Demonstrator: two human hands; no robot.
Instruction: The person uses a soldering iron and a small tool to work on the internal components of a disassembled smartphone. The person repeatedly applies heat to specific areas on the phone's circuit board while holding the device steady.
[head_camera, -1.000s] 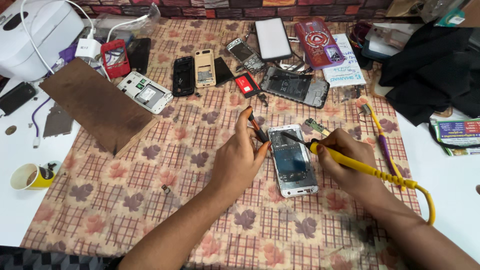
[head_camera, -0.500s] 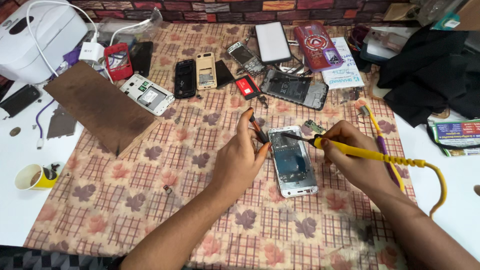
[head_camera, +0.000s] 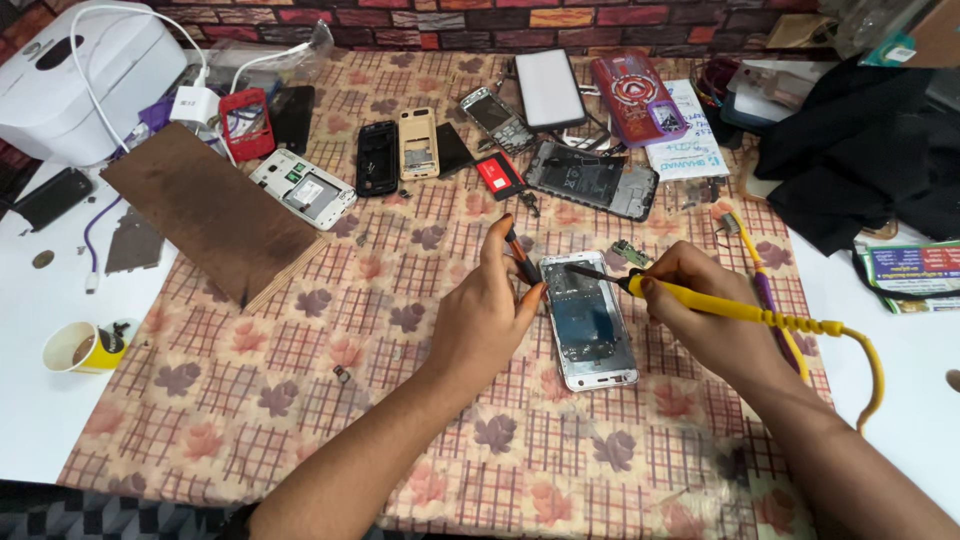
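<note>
Two hands (head_camera: 600, 310) over opened phone (head_camera: 590, 322)

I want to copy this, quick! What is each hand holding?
Left hand: closed on a small dark tool beside the opened phone.
Right hand: closed on the yellow soldering iron, tip over the phone.

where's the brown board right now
In the head view the brown board lies on the left of the cloth, between the white box and a white phone.

From my feed: opened phone (head_camera: 590, 320) sits mid-cloth (head_camera: 300, 400), wooden board (head_camera: 205, 210) off left, spare phone parts (head_camera: 590, 180) behind, cup (head_camera: 75, 347) far left.
</note>
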